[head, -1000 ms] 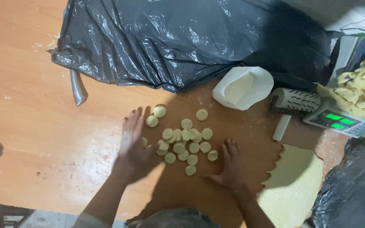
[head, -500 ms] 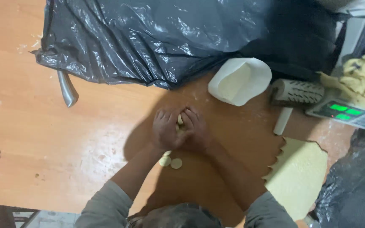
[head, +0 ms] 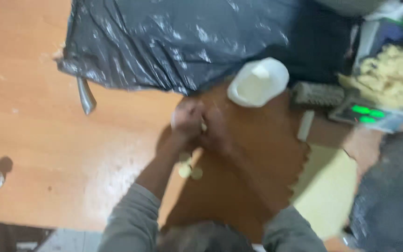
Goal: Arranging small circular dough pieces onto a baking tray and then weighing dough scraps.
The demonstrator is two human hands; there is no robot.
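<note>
The left hand (head: 187, 120) and the right hand (head: 218, 133) press together over a clump of small dough discs (head: 203, 126), fingers curled close around it; a pale sliver of dough shows between them, though blur hides how tightly each hand grips; the clump sits just below and left of the white tub (head: 258, 83), which serves as landmark here; the tub is smooth, rounded plastic, its top pale and matte; two or three loose discs (head: 190, 170), flat, round and cream-coloured, lie on the wooden table (head: 47, 140) further below the tub, under the left forearm; the table is warm orange wood with a floury, whitish smear on it; up and left of the tub spreads a crumpled black plastic sheet (head: 173, 42), glossy and dusted with flour, with a dull metal handle (head: 86, 95) poking from under its left edge; right of the tub lies a ridged grey roller (head: 318, 94), and beyond it a scale with green lit digits (head: 369, 113) bearing a heap of pale dough scraps (head: 392, 77); below and right of the tub is a rolled dough sheet (head: 327, 186), smooth and yellowish, its left edge scalloped; both sleeves are grey knit; compared with a second ago, the discs that lay scattered across the wood have been swept into the hands, which were then apart and flat and are now joined nearer the tub
</note>
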